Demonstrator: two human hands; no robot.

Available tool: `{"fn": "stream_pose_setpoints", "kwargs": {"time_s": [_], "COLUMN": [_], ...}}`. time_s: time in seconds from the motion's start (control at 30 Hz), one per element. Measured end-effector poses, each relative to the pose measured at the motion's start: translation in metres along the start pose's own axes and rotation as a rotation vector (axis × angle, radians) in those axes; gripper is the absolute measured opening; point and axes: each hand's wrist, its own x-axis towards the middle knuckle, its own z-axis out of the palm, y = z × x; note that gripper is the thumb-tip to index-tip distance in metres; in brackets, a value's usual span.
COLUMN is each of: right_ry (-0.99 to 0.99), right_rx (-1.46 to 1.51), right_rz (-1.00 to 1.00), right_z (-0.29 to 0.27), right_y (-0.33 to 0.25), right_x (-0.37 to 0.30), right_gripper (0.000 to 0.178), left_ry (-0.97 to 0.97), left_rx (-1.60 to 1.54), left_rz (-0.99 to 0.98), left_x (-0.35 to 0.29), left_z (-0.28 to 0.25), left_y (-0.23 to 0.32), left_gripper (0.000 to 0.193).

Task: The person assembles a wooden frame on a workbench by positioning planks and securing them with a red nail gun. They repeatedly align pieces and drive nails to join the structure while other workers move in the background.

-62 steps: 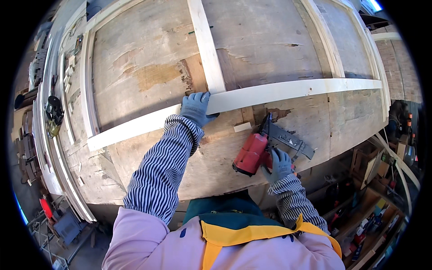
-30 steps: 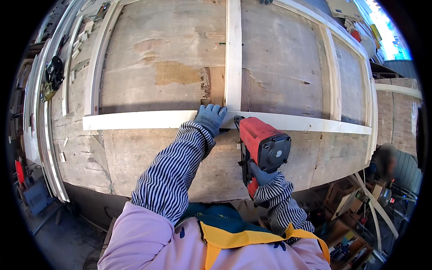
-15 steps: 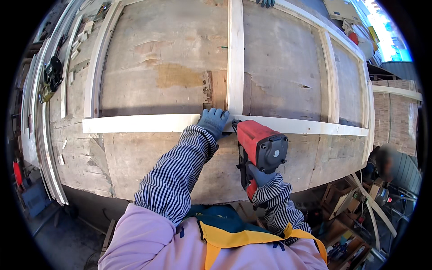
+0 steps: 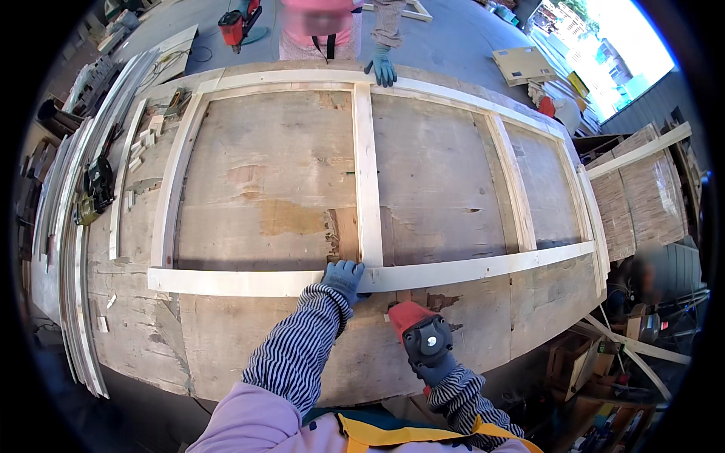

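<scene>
A pale wooden frame (image 4: 368, 174) of long rails and crosspieces lies flat before me. My left hand (image 4: 345, 281), in a blue-grey glove, is closed over its near rail (image 4: 234, 282), beside the joint with the middle crosspiece. The thumb side is partly hidden. My right hand (image 4: 436, 371), gloved too, grips the handle of a red and black nail gun (image 4: 420, 332). The tool is held on the near side of the rail, apart from it, and its nose points away from me.
The frame rests on a worn plywood worktable (image 4: 249, 332). Across it stands a co-worker, one gloved hand (image 4: 383, 69) on the far rail, with another red nail gun (image 4: 236, 29) at their other hand. Long strips, wood offcuts (image 4: 140, 147) and a black-and-green tool (image 4: 97, 185) lie left.
My right hand has drawn the nail gun back from the rail, toward me. My left hand stays at the joint. The view has tilted up, bringing the co-worker into sight.
</scene>
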Motion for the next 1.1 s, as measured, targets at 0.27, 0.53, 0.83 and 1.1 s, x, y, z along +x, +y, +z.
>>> {"fn": "stream_pose_setpoints", "kwargs": {"time_s": [0.27,0.53,0.83,1.1], "right_ry": [-0.065,0.027,0.134,0.197], "right_rx": [-0.173,-0.416,-0.451,-0.425], "right_rz": [0.416,0.223,0.162,0.268], "right_z": [-0.027,-0.040,0.046,0.099], "right_y": [0.011,0.102,0.168,0.186], "right_x": [-0.080,-0.107,0.011,0.001], "right_gripper": [0.075,0.074,0.078,0.092], "left_ry": [0.327,-0.152,-0.226,-0.019], "left_rx": [0.029,-0.164,-0.749,-0.912], "left_rz": [-0.064,-0.763,-1.322,-1.265], "left_x": [-0.095,-0.462,-0.628,-0.624], "left_z": [0.005,0.125,0.198,0.213], "left_y": [0.011,0.084,0.184,0.124], "left_gripper": [0.103,0.080,0.071,0.068]}}
